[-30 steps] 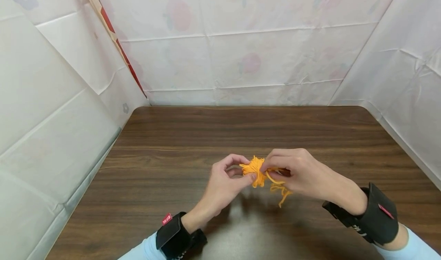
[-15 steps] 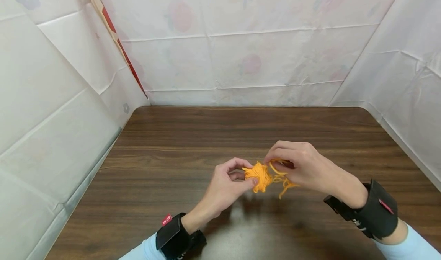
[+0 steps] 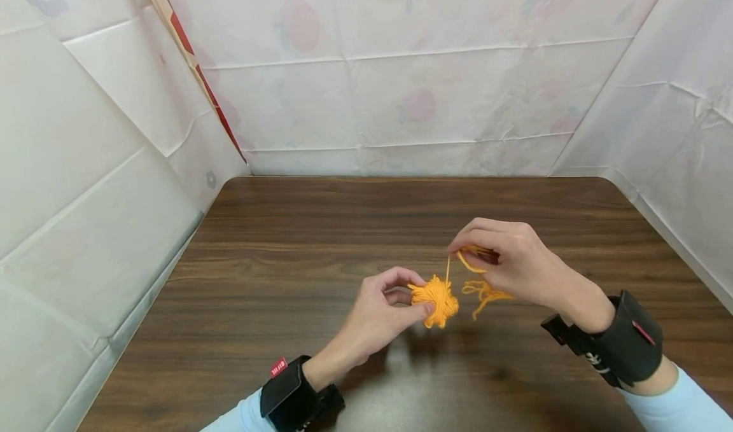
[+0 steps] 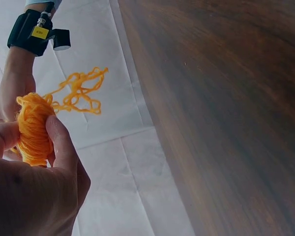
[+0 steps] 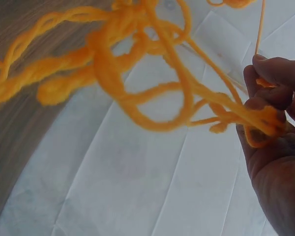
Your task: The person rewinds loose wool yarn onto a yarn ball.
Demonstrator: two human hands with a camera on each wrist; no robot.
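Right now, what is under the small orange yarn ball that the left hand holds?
Under the yarn ball lies only the bare brown table, with the ball's shadow. The left hand holds it above the wood. The spot straight below the ball is covered by the ball itself.

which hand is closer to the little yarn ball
Left. The left hand pinches the yarn ball itself; the right hand is up and to its right, holding the loose strand.

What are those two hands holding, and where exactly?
The left hand pinches the orange yarn ball by its side. The right hand pinches the loose strand pulled from it, with slack loops hanging below.
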